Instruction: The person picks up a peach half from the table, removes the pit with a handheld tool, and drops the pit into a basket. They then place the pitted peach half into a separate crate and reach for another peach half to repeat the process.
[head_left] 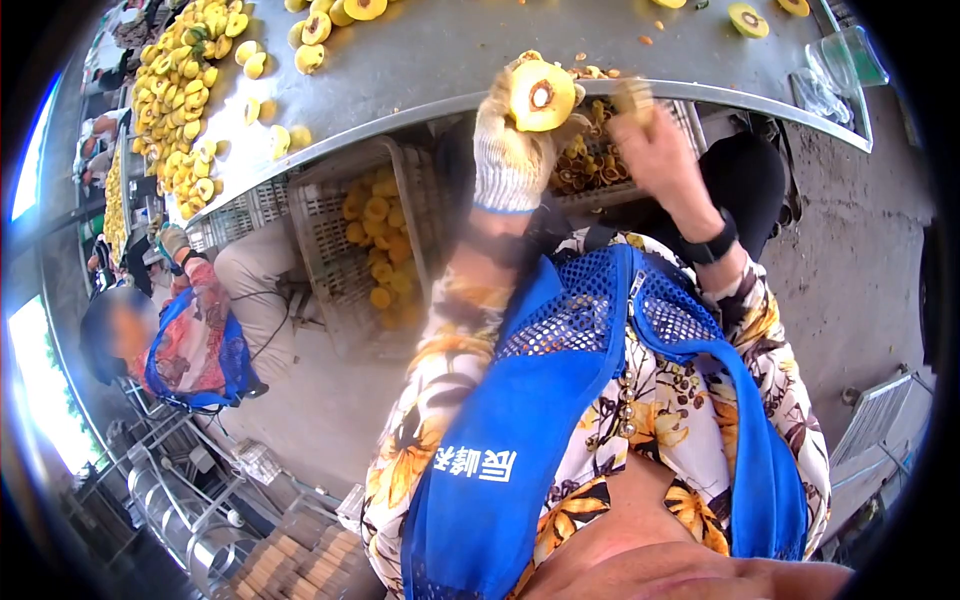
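Observation:
My left hand (pixel 513 150), in a white knitted glove, grips a yellow peach half (pixel 541 96) with its cut face toward me. A brown ring with a pale middle shows at the centre of that face. Just to the right, my right hand (pixel 655 150) is bare with a dark band at the wrist, and its fingers are curled. A blurred yellowish shape shows at its fingertips; its kind cannot be made out. Below both hands, a crate (pixel 690 125) under the table edge holds brown and orange scraps.
A metal table (pixel 440 50) bears a heap of yellow peach halves (pixel 175 90) at left and several loose ones. A clear plastic container (pixel 845 60) stands at its right corner. A crate (pixel 320 225) of peach halves sits below. Another person (pixel 200 330) sits at left.

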